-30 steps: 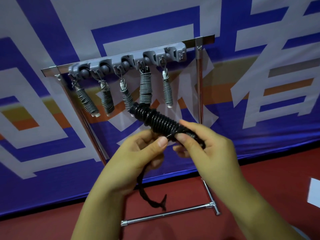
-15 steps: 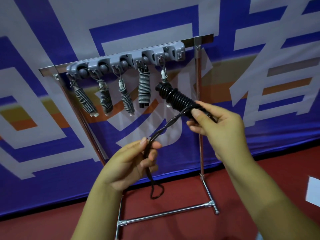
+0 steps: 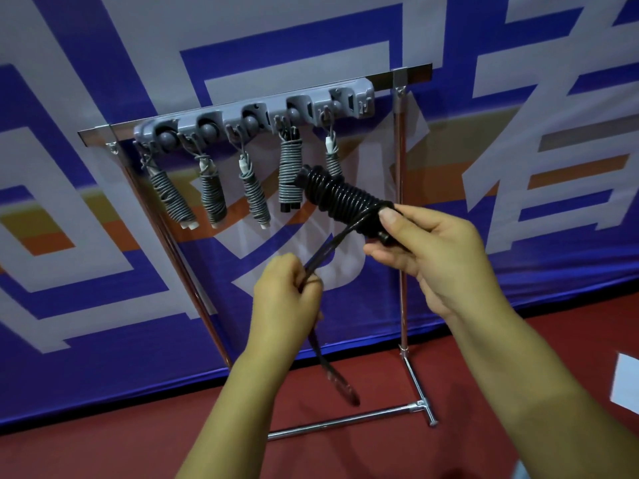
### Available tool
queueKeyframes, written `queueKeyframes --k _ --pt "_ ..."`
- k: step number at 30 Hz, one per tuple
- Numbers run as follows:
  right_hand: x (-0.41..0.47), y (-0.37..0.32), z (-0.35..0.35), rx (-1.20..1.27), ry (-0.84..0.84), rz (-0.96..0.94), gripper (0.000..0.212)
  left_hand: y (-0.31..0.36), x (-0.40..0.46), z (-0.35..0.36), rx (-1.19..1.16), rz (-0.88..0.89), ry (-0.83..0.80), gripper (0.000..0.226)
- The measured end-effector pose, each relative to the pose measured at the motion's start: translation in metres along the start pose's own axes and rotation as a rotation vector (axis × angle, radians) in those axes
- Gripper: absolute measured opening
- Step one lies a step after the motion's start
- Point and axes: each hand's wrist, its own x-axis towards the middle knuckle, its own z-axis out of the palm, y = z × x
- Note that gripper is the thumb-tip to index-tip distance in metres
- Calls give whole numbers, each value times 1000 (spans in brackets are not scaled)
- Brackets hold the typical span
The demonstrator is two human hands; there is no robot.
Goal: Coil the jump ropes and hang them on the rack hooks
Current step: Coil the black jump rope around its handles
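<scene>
Black jump rope (image 3: 340,198): glossy cord wound into a tight ribbed cylinder, gripped at its near end by the right hand (image 3: 432,257) between thumb and curled fingers, far end tilted up and away from that hand toward the rack. Loose twisted tail (image 3: 328,247): runs down-left from the coil into the left hand (image 3: 287,299), which is clenched round it, the remainder dangling blurred beneath that fist. Beyond both hands, a chrome tube rack (image 3: 401,209) carrying a grey moulded plastic hook strip (image 3: 256,119) with five grey-and-white coiled ropes (image 3: 289,174) hanging from it
</scene>
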Motion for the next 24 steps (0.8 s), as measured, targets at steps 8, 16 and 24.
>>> queueKeyframes --k 8,16,24 --pt "-4 4 -2 272 -16 265 13 23 -1 -14 -1111 -319 -266 7" --pt "0 9 -6 334 39 328 12 8 1 -25 -1329 -277 -552 41" --pt "0 8 -10 304 65 362 13 18 -5 -29 -723 -13 -220 9"
